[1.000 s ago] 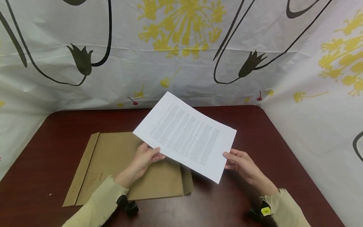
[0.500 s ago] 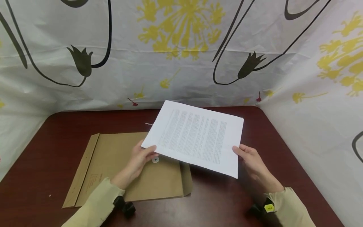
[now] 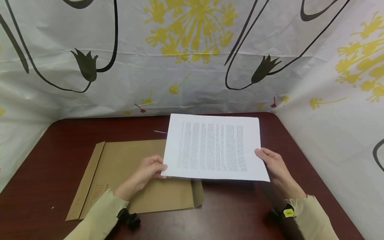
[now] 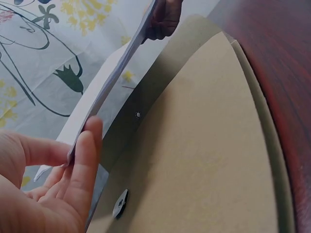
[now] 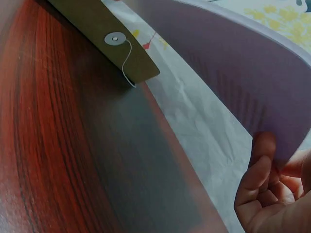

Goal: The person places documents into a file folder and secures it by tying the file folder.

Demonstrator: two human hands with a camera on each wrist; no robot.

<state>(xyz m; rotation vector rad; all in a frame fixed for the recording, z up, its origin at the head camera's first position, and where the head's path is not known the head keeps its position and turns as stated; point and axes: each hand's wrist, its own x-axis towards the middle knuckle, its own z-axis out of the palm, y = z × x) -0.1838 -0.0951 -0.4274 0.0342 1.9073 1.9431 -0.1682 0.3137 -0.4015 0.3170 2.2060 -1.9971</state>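
Observation:
A stack of printed paper (image 3: 213,146) is held up above the table, its lines of text running sideways in the head view. My left hand (image 3: 147,173) pinches its near left corner, thumb on top and fingers beneath. At the right edge, my right hand (image 3: 276,166) pinches it the same way. Under and left of the paper lies a brown kraft envelope (image 3: 120,173), partly covered by it. The left wrist view shows a round button (image 4: 121,203) on the envelope. In the right wrist view, a string hangs from a second button (image 5: 115,39) on the flap.
The dark red wooden table (image 3: 234,213) carries the envelope. A white cloth with yellow flowers and dark tulips (image 3: 192,83) hangs behind and along the sides. The string's white end (image 3: 160,132) pokes out behind the paper.
Both hands have turned the paper counterclockwise, from a slant to nearly square with the table, and shifted it right. My right hand has moved right and farther away. The envelope has stayed put.

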